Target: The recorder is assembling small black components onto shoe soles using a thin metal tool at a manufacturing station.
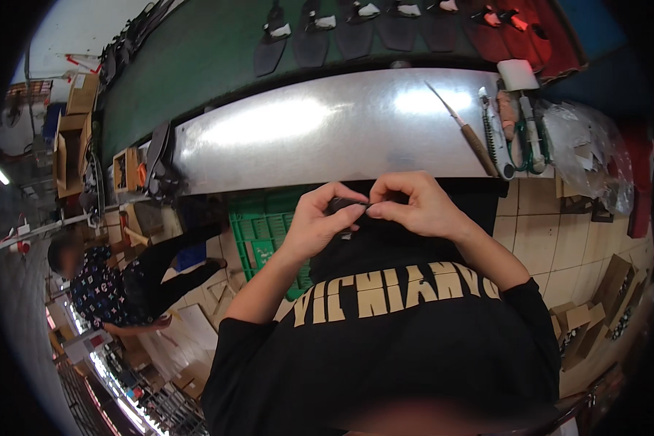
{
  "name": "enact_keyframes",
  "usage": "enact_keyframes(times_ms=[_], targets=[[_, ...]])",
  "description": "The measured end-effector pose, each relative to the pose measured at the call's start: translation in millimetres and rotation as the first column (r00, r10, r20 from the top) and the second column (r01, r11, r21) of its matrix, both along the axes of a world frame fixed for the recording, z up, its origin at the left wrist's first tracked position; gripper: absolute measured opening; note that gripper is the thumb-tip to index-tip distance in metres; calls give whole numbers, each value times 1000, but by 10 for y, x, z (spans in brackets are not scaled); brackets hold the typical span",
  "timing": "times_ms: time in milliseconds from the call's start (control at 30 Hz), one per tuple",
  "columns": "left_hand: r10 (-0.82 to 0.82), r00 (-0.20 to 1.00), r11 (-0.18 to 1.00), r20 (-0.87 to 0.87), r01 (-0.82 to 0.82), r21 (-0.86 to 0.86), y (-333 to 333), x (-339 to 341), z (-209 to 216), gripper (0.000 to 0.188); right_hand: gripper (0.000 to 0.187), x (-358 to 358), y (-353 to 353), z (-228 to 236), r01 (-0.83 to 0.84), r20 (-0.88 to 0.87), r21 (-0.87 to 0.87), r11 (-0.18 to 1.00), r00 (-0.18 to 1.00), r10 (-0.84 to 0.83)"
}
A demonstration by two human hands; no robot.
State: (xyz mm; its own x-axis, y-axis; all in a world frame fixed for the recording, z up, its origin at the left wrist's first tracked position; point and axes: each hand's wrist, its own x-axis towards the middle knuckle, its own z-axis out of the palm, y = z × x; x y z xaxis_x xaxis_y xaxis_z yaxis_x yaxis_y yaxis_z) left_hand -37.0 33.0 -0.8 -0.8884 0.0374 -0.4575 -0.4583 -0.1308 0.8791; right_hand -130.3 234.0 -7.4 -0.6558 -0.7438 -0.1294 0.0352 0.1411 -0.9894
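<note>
Just off the near edge of the metal worktop [341,138], my two hands meet in front of my body. Between thumb and fingers, my left hand [321,220] pinches a small dark strap-like piece [341,205], whose exact kind I cannot make out. My right hand [423,208] has thumb and forefinger pressed together at the right end of that same piece. The fingers cover much of it. To the right on the worktop lie an awl [466,134] with a wooden handle, a box cutter [495,138] and green-handled scissors [534,149].
Beyond the worktop, a green conveyor belt [174,94] carries several dark shoe soles [354,36]. A clear plastic bag [585,149] hangs at the right corner. Below the worktop sits a green crate [261,236]. Another person [123,283] is at the left; cardboard boxes [581,327] stand lower right.
</note>
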Motion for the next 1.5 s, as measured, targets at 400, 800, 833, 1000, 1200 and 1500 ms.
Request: enact_keyframes(times_ms=[400, 800, 833, 1000, 1200, 1500], targets=[[513, 714, 520, 477, -700, 489, -486, 156, -547, 33, 31, -494, 524, -379, 653, -909, 119, 748, 374, -182], [429, 684, 285, 590, -722, 630, -4, -118, -380, 26, 47, 184, 62, -189, 51, 180, -119, 992, 983, -29], [427, 686, 286, 589, -721, 631, 15, -132, -405, 26, 51, 218, 14, -179, -7, 290, -120, 993, 956, 42], [372, 805, 309, 461, -576, 757, 89, -157, -511, 21, 57, 287, -122, -212, 15, 396, -167, 986, 917, 53], [464, 692, 254, 553, -702, 665, 235, -249, -341, 25, 36, 334, -64, -292, 268, 370, -178, 947, 910, -188], [582, 752, 442, 310, -612, 655, 381, -293, -359, 25, 14, 210, -245, -348, 463, 326, -161, 871, 858, -396]])
